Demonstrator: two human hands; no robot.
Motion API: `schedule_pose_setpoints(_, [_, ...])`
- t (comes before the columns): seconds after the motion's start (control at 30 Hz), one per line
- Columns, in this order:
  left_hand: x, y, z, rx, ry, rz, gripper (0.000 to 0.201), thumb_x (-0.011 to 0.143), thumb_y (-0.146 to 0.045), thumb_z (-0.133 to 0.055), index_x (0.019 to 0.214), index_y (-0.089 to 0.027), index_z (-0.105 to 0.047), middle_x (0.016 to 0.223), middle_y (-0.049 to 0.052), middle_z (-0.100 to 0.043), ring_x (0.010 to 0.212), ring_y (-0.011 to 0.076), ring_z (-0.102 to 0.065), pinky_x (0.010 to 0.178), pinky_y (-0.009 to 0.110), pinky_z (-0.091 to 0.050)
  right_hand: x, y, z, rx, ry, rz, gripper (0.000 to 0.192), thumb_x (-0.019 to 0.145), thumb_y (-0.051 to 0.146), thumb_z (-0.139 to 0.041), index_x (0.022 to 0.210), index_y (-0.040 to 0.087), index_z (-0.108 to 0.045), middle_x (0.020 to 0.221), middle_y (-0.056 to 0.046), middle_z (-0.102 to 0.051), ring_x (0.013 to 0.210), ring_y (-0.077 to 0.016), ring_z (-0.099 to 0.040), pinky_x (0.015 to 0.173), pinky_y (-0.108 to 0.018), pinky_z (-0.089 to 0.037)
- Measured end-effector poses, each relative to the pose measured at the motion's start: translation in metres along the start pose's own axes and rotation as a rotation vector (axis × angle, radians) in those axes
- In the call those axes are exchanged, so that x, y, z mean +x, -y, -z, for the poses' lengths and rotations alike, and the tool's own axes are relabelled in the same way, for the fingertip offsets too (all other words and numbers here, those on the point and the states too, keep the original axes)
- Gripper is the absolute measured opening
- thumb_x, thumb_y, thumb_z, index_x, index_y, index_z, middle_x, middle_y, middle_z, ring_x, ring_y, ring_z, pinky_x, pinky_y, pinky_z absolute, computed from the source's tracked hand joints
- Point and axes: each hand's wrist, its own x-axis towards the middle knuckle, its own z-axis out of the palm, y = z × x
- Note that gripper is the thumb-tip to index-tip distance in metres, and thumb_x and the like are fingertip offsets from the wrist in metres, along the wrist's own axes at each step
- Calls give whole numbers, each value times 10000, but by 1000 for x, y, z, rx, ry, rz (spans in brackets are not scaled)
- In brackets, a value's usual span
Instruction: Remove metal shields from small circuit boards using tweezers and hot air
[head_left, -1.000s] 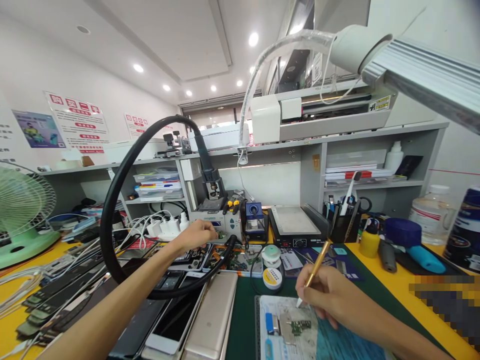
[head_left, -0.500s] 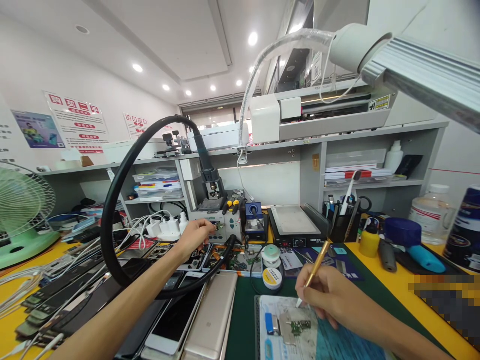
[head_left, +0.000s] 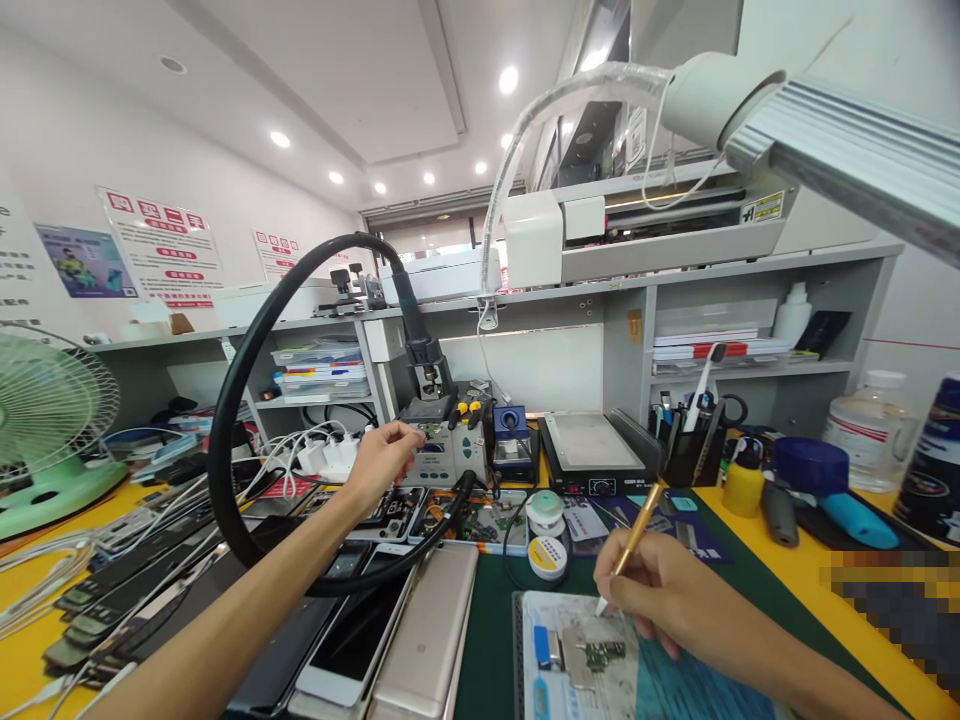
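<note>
Your left hand (head_left: 381, 462) is stretched out to the grey rework station (head_left: 442, 455) at the back of the bench, fingertips pinched at its front panel; whether they grip a knob cannot be told from here. Your right hand (head_left: 660, 590) is closed on a gold tool (head_left: 631, 545), held like a pen, its white tip down on the small metal plate (head_left: 592, 640); a little green circuit board (head_left: 604, 655) lies on that plate, which rests on a pale work mat (head_left: 652, 680) close to you.

Between your arms runs the thick black hose (head_left: 247, 350), looping up from the station and down across the bench; it crosses in front of your left forearm. Beneath the loop lie phones (head_left: 420, 640) in a row, and opened phones (head_left: 390, 512) lie just below your left hand. Two round tins (head_left: 546, 545) sit near the gold tool, beyond the mat. Behind them stand a blue holder (head_left: 513, 430) and a flat heating plate (head_left: 592, 450); right of these, a black cup of tools (head_left: 690, 445), a yellow bottle (head_left: 742, 480), a blue handle (head_left: 855, 520). A green fan (head_left: 45, 420) stands far left; a white lamp arm (head_left: 705, 95) hangs overhead.
</note>
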Motion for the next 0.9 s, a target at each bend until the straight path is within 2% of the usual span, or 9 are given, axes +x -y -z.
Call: schedule_pose_setpoints(0.9, [7,-33,19,-134,-97,-177,227,965,-276,-653,802,-127,-602,595,-81,-506,425,45,-427,388,158,-348,0,0,-3,21,-22,-12,101,918,263,-575,879,173,-553,653,43,-437,575,-108,-454,423,-163,-371])
